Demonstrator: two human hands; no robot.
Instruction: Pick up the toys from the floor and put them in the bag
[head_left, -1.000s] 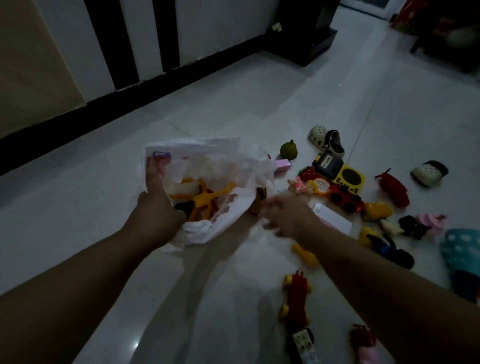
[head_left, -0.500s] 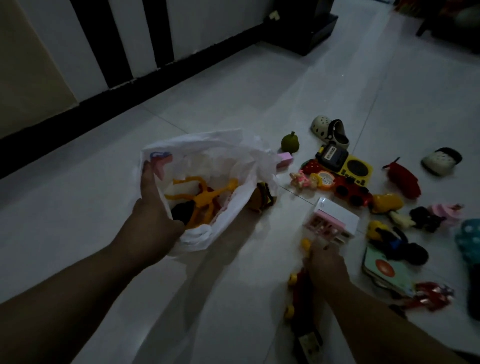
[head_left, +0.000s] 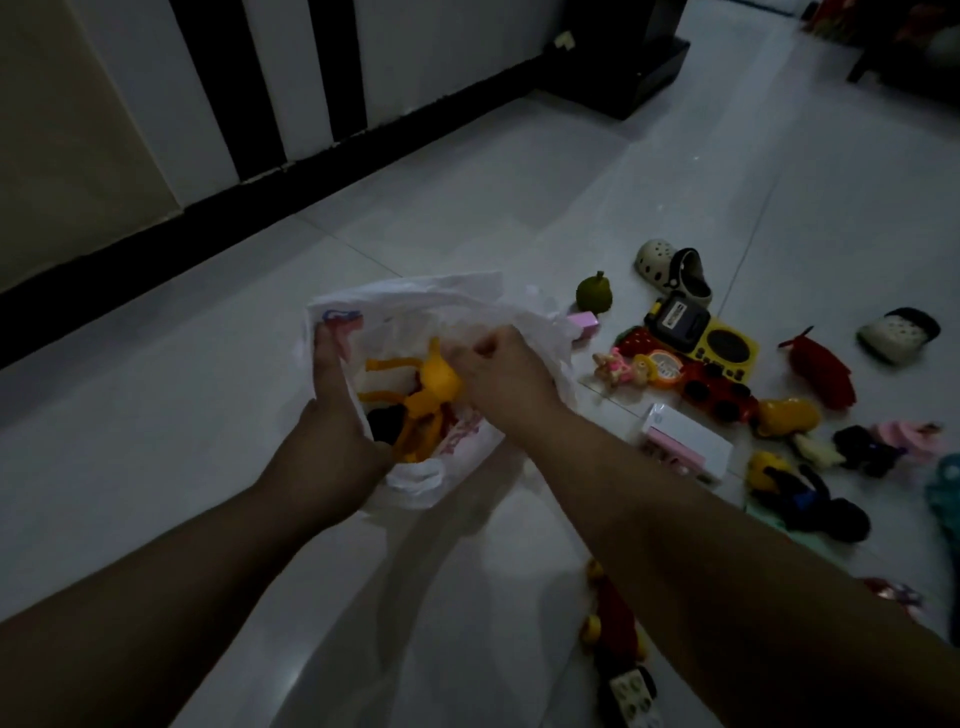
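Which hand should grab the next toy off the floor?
The right hand, probably. The left hand is holding the bag open, and the toys, like the pink house, lie on the right.

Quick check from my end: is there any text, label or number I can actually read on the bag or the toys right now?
None can be read.
White plastic bag: red print on the front, blue-and-red mark near the rim, both too blurred.
Black box toy on the yellow radio toy: pale label, characters illegible.
Yellow radio toy: dark marks along the front edge, illegible.
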